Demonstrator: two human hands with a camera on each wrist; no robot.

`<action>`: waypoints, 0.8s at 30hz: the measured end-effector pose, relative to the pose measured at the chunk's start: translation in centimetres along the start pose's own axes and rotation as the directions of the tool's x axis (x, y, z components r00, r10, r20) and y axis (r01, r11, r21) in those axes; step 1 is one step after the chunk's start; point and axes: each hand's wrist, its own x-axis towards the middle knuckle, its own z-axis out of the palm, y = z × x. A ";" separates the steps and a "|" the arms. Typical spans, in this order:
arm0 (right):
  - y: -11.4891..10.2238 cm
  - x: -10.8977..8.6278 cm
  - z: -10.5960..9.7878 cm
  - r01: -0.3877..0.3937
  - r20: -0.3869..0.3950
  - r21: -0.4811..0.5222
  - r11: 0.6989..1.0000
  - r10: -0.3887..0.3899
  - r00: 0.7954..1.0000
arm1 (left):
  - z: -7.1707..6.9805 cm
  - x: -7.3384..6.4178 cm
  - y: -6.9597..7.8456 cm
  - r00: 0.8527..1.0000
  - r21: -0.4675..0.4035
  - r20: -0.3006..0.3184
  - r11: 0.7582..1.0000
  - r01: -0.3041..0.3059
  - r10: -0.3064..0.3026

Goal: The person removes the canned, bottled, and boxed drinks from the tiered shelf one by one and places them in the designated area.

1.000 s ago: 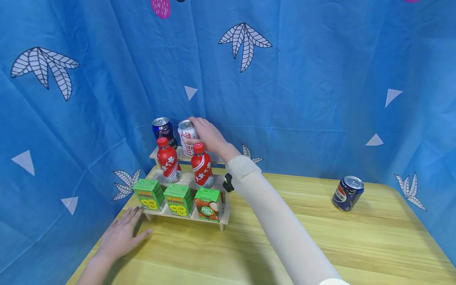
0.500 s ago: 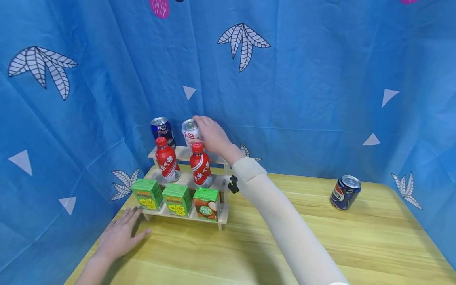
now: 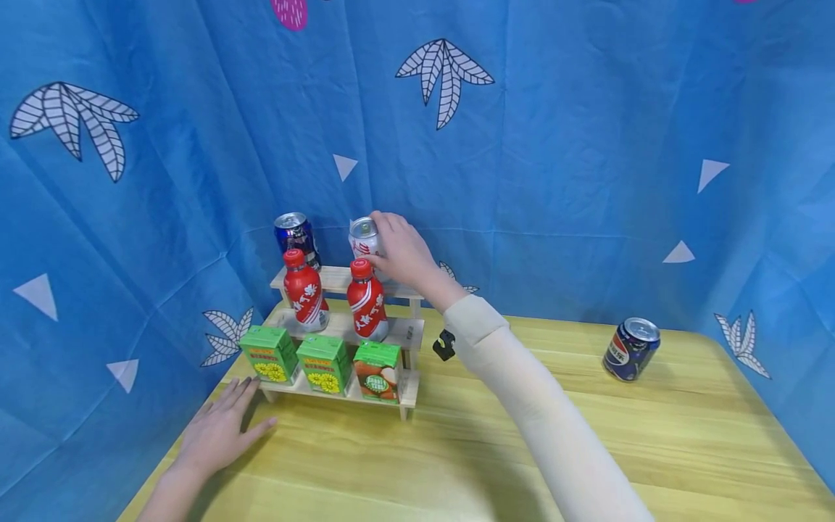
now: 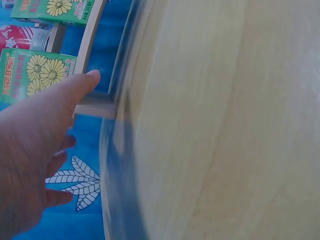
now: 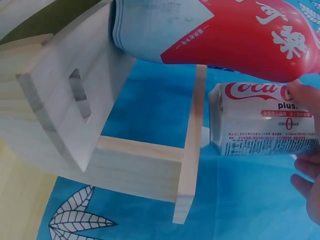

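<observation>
My right hand (image 3: pixel 406 250) grips a white Coca-Cola can (image 3: pixel 362 230) at the top shelf of a three-step wooden rack (image 3: pixel 334 280). In the right wrist view, thumb and fingers hold the can (image 5: pixel 267 117) near its top; its base is at the shelf edge, and I cannot tell whether they touch. A dark blue can (image 3: pixel 295 239) stands at the left of that shelf. Two red bottles, one left (image 3: pixel 305 293) and one right (image 3: pixel 367 301), stand on the middle step. My left hand (image 3: pixel 218 433) lies with straight fingers by the rack's lower left corner.
On the bottom step stand two green flower-printed cartons, left (image 3: pixel 269 355) and middle (image 3: pixel 324 366), and a coconut-printed carton (image 3: pixel 378 373) at right. A blue Pepsi can (image 3: pixel 631 349) stands on the wooden table (image 3: pixel 587 428) far right. Blue curtain (image 3: pixel 561 145) hangs behind and at the sides.
My right hand has moved the white can rightward along the top shelf, widening the gap to the dark blue can. The left hand has stayed in place.
</observation>
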 end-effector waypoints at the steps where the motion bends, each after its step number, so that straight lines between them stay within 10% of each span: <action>1: 0.2 -0.2 -0.1 -0.003 -0.009 0.004 1.000 0.003 1.000 | 0.0 0.0 0.0 1.000 0.000 0.000 1.000 -0.001 0.001; 24: 2.2 -4.7 -2.8 -0.082 -0.120 0.112 0.990 0.095 0.988 | 0.0 -0.1 0.3 1.000 -0.010 0.019 1.000 0.005 -0.005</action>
